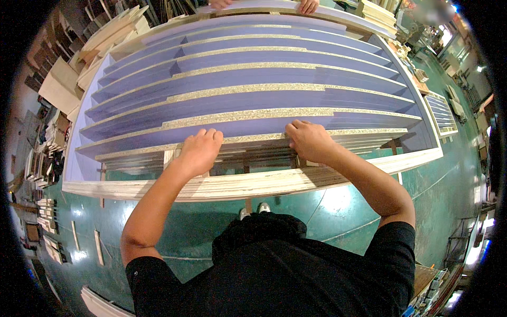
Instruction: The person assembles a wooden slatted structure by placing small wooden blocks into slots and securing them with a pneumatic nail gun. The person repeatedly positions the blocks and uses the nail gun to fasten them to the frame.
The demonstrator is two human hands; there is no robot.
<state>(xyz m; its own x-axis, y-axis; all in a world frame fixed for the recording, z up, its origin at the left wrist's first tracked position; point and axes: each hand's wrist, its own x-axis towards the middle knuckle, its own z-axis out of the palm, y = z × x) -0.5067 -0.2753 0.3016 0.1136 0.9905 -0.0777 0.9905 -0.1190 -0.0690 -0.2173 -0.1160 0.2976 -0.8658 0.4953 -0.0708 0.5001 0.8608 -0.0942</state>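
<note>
Across the view spreads a large wooden frame with lavender inner faces; its near rail (253, 182) has a pale layered plywood edge. Several lavender boards with raw chipboard edges (248, 113) stand on edge in rows inside it. The fingers of my left hand (202, 151) are curled over the upper edge of the nearest chipboard panel (253, 138), left of middle. Farther right, my right hand (310, 140) grips the same panel edge, its fingers bent over the far side. My thumbs are mostly hidden. Both forearms reach over the near rail.
At the far side, another person's two hands (308, 6) rest by the frame's edge. Stacked pale boards (113, 39) stand at the far left. A smaller slatted frame (440, 113) lies to the right. Wood strips (99, 247) lie on the green floor (185, 232).
</note>
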